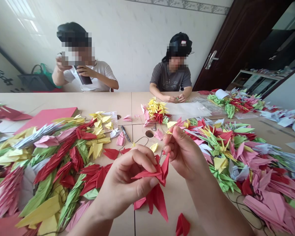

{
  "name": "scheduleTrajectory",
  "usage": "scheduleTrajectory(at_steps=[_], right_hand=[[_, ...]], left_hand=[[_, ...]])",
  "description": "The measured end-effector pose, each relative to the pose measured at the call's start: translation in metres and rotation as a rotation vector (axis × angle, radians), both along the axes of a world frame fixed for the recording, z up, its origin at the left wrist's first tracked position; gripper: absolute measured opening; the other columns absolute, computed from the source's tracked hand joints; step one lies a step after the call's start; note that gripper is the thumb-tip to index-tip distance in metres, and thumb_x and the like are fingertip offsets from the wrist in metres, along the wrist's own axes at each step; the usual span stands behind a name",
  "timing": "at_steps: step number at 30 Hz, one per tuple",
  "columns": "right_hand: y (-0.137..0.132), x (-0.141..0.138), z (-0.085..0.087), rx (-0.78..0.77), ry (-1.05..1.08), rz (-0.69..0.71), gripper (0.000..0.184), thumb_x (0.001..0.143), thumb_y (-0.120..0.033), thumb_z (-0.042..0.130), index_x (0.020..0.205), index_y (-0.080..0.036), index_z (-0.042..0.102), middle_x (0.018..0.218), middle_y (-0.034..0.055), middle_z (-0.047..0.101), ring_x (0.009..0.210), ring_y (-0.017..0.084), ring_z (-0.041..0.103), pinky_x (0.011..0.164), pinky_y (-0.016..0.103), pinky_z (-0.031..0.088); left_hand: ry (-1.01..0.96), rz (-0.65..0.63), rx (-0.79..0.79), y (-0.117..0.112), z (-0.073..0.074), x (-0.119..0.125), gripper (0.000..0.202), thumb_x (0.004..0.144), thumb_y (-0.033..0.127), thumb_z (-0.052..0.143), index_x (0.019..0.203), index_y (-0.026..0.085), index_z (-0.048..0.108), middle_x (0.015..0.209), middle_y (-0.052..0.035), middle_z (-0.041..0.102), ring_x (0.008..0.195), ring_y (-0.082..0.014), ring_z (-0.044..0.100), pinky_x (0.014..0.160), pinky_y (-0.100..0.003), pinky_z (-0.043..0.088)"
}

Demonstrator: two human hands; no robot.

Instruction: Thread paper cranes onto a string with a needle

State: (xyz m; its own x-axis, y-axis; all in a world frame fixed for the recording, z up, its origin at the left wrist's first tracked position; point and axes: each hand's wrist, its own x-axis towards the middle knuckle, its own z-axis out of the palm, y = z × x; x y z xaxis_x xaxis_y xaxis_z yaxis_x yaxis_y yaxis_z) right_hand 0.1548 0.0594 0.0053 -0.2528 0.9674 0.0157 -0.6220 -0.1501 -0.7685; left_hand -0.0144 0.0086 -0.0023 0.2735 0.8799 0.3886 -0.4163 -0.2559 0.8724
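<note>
A red folded paper piece (155, 186) with pointed wings hangs between my two hands above the table's near edge. My left hand (127, 183) is closed on it, thumb and fingers pinching its left wing and body. My right hand (184, 154) is also closed, its fingertips pinching the raised right tip of the same red piece. A small loose red folded piece (182, 225) lies just below on the table.
Heaps of folded paper pieces in several colours cover the table at left (46, 164) and right (236, 154). A smaller yellow and red pile (156, 111) and a pen (125, 133) lie mid-table. Two people sit across; one holds a phone (83, 78), one folds paper.
</note>
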Motion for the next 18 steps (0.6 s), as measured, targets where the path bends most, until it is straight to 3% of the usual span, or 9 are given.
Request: scheduleTrajectory(at_steps=[6,10,14,18], right_hand=[[0.003,0.005,0.000,0.083,-0.056,-0.075,0.029,0.071,-0.043,0.086,0.090,-0.026,0.072,0.071,-0.0066,0.071,0.058,0.005,0.067,0.054,0.010,0.056],[-0.001,0.008,0.002,0.176,-0.170,-0.146,0.023,0.078,-0.037,0.080,0.098,-0.029,0.074,0.084,-0.0031,0.072,0.074,0.008,0.068,0.067,0.017,0.059],[-0.004,0.011,0.005,0.310,-0.242,-0.322,0.011,0.085,-0.033,0.073,0.094,-0.028,0.075,0.084,-0.0012,0.067,0.076,0.011,0.064,0.070,0.023,0.057],[-0.004,0.013,0.007,0.403,-0.293,-0.451,0.011,0.089,-0.033,0.066,0.095,-0.027,0.073,0.077,-0.0008,0.059,0.077,0.015,0.060,0.075,0.030,0.054]], left_hand=[[0.029,0.050,0.005,0.000,-0.001,-0.003,0.009,0.080,0.014,0.077,0.082,0.022,0.072,0.088,-0.0041,0.060,0.074,-0.0128,0.058,0.064,-0.022,0.052],[-0.001,0.044,-0.026,0.000,-0.005,-0.006,0.010,0.080,0.015,0.077,0.083,0.023,0.072,0.090,-0.0027,0.060,0.079,-0.0120,0.058,0.070,-0.020,0.051],[-0.073,0.028,-0.100,0.003,-0.005,-0.005,0.011,0.079,0.016,0.079,0.083,0.024,0.072,0.090,-0.0017,0.061,0.074,-0.0103,0.055,0.065,-0.019,0.048],[-0.148,0.018,-0.174,0.004,0.000,-0.003,0.012,0.074,0.017,0.083,0.078,0.022,0.073,0.084,-0.0010,0.061,0.064,-0.0090,0.052,0.055,-0.018,0.046]])
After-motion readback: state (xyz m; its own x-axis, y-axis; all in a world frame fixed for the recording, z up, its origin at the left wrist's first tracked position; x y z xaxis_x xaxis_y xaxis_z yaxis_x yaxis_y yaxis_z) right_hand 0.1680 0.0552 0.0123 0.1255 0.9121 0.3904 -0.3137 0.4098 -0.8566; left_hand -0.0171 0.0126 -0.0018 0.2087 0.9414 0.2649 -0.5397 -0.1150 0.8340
